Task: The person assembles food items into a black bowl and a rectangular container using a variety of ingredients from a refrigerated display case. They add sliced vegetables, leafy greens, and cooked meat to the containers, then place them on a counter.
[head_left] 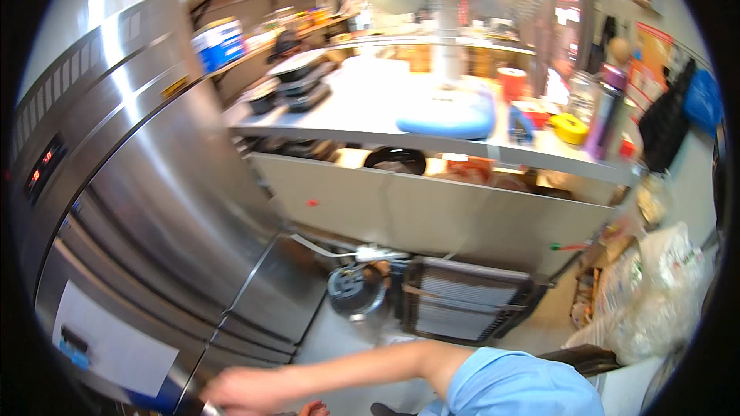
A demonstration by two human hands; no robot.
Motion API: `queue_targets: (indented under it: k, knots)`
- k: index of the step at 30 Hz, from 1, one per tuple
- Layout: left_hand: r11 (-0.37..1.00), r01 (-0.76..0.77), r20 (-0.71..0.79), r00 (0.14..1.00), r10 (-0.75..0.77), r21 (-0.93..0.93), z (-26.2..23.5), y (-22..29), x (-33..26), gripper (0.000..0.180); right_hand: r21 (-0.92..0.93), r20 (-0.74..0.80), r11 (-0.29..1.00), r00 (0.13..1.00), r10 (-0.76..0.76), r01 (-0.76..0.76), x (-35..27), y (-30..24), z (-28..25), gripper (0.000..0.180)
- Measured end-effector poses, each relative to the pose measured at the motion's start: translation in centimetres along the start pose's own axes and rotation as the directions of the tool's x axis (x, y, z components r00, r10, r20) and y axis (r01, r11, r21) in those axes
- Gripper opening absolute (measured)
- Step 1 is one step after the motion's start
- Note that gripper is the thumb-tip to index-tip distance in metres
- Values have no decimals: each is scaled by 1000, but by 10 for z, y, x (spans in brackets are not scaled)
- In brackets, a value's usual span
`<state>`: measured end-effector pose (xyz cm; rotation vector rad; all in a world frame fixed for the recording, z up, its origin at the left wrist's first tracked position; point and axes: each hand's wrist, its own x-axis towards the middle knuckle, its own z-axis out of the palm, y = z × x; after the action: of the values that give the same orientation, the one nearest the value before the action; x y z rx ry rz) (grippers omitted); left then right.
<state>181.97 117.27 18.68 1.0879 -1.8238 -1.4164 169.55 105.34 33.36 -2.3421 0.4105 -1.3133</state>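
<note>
From the lower right my right arm, in a light blue short sleeve, stretches left across the lower edge. My right hand is blurred and looks closed, beside the lower door of a tall stainless steel refrigerator. Something greyish shows under its fingers, too smeared to name. Only a few fingertips of my left hand come into view at the bottom, and their grip is cut off. A white paper sheet is fixed to the door near my right hand, with a blue and black clip on it.
Ahead stands a counter with a fan on a blue base, stacked black containers and a yellow tape roll. Beneath are a round metal canister and a dark mesh-fronted frame. Clear plastic bags lie at right.
</note>
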Motion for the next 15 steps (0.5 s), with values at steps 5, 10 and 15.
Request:
queue_targets:
  k: [5,10,15]
  knots:
    - [990,133,518,851,-87,-52,166,89,28,21,33,-195,853,834,517,-521,-284,-207,-115,24]
    - [959,-272,944,330,13,82,450,122,45,38,-161,-674,269,306,672,-949,-505,-400,-195,27]
    - [796,-595,989,-146,30,-112,700,174,-6,39,218,-933,-115,-242,265,-969,-628,-554,-198,28]
